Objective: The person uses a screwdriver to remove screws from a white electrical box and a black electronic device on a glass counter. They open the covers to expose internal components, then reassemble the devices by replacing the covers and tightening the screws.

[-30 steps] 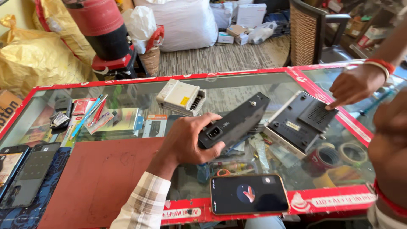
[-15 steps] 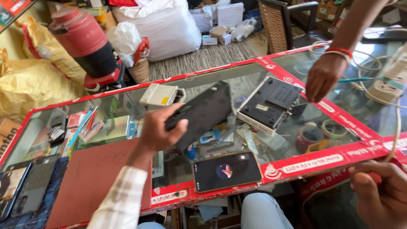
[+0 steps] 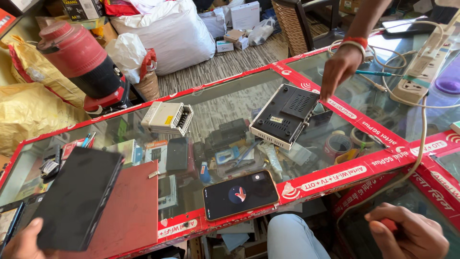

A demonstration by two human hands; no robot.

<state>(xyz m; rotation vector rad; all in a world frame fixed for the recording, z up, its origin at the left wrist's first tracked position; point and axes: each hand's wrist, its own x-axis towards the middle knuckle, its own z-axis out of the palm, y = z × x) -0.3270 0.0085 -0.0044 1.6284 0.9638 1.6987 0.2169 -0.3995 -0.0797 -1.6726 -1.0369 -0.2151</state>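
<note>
At far left now, left hand [image 3: 21,242] with black box [image 3: 76,199]

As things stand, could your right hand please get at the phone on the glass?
Probably yes: the right hand lies low at the counter's near edge, the phone lies face up nearby, nothing between them.

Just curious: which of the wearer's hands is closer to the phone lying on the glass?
Probably right. The right hand is past the phone's right end; the left hand is farther left, holding a flat black box.
</note>
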